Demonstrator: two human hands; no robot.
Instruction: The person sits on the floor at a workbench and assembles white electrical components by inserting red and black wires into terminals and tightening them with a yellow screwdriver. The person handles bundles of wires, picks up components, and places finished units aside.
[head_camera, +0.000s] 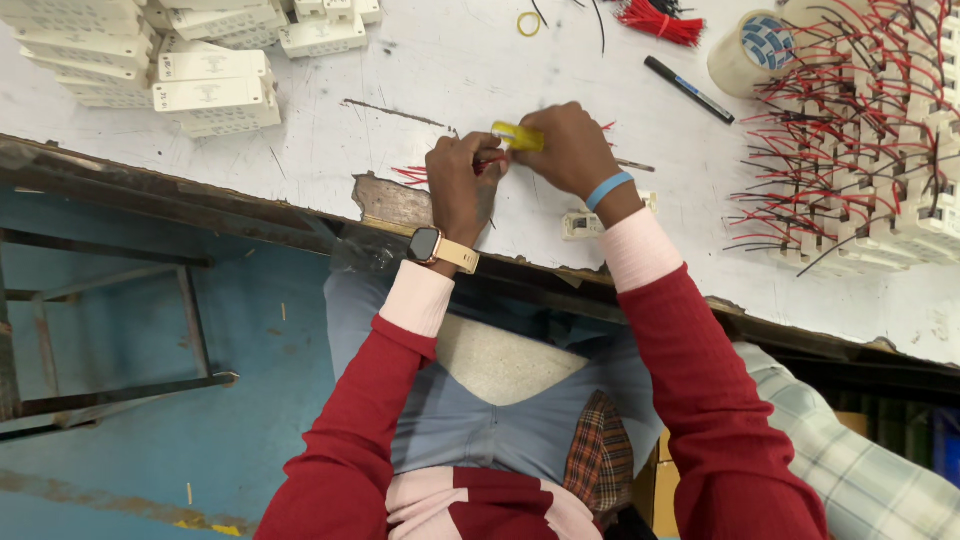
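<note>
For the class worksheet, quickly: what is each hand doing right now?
Left hand: closed, pinching thin red wires.
Right hand: closed on a yellow-handled tool.

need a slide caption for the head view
Left hand and right hand work a yellow tool on red wires at a white table.

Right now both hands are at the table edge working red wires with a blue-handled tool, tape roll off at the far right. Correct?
Not quite: the tool's handle is yellow, not blue. The head view shows it between the left hand and the right hand, which meet over the red wires near the table edge. The tape roll does sit at the far right.
</note>
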